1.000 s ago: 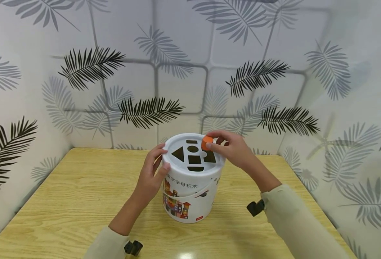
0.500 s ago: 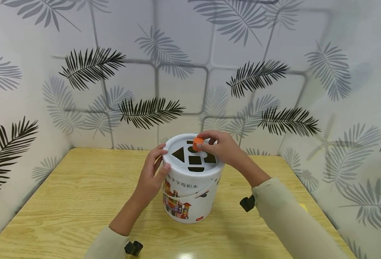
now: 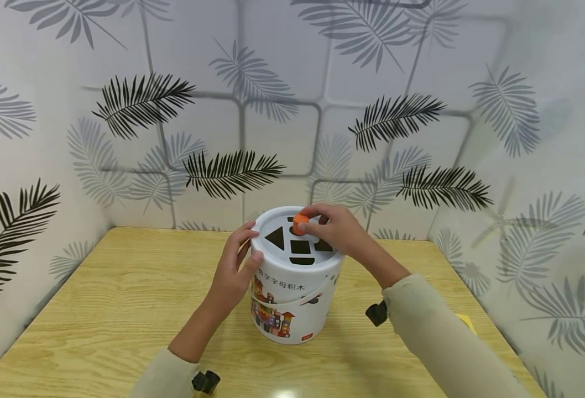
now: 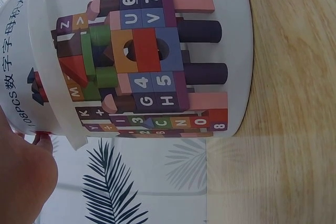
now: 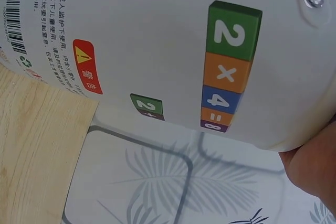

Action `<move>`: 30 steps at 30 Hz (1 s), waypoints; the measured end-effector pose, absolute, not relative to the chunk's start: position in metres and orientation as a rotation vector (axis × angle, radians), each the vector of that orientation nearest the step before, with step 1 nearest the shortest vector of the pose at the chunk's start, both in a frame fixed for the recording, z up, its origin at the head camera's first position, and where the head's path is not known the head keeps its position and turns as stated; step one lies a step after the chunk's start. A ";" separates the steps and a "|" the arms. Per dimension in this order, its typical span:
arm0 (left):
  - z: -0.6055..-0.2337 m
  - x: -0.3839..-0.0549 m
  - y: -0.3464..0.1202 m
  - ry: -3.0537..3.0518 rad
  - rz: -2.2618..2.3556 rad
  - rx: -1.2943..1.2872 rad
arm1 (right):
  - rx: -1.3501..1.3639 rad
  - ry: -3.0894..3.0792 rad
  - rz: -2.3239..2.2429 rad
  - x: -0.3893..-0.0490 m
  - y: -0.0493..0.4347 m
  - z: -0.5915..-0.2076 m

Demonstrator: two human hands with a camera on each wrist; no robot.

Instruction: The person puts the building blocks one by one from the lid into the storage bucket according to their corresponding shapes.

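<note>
A white toy-block bucket (image 3: 292,309) stands upright on the wooden table, its lid (image 3: 272,215) cut with triangular, square, round and other holes. My left hand (image 3: 235,262) holds the bucket's left side at the rim, fingers at the edge and thumb towards the front. Between thumb and fingers, my right hand (image 3: 334,228) pinches an orange cylinder block (image 3: 299,223) upright at the round hole, which it mostly covers. In the left wrist view the bucket (image 4: 236,51) shows its printed block castle. The right wrist view has the bucket's printed side (image 5: 157,40) but not the block.
The wooden table (image 3: 138,287) meets patterned walls (image 3: 292,127) at the back and sides. A small yellow thing (image 3: 466,322) lies by the right sleeve, partly hidden. The bucket's white handle (image 3: 287,303) hangs down across its front.
My right hand has carried the orange cylinder leftward across the lid, from the right-hand holes to the round hole, and lowered slightly there. My left hand keeps its place on the rim.
</note>
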State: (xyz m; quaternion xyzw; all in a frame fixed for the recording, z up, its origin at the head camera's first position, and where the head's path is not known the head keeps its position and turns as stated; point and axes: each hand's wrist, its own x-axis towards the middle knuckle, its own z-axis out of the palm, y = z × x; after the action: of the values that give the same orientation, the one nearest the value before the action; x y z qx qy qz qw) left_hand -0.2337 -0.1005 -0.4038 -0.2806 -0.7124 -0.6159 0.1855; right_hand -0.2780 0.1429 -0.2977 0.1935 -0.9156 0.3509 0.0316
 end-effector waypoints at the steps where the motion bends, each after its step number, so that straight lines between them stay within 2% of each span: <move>1: -0.404 -0.234 -0.100 -2.009 -1.735 -0.789 | 0.596 -2.824 1.076 -0.278 0.142 -0.298; 17: -0.403 -0.234 -0.100 -2.009 -1.738 -0.788 | 0.619 -2.860 0.986 -0.277 0.146 -0.295; 30: -0.402 -0.233 -0.099 -2.010 -1.753 -0.775 | 0.596 -2.716 1.107 -0.254 0.188 -0.293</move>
State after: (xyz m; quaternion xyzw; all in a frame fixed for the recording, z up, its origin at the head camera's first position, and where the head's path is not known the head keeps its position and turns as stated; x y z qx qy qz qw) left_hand -0.2326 -0.0992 -0.4022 -0.2744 -0.7118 -0.6207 0.1812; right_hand -0.2538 0.1877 -0.2932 0.1985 -0.9050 0.3689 0.0743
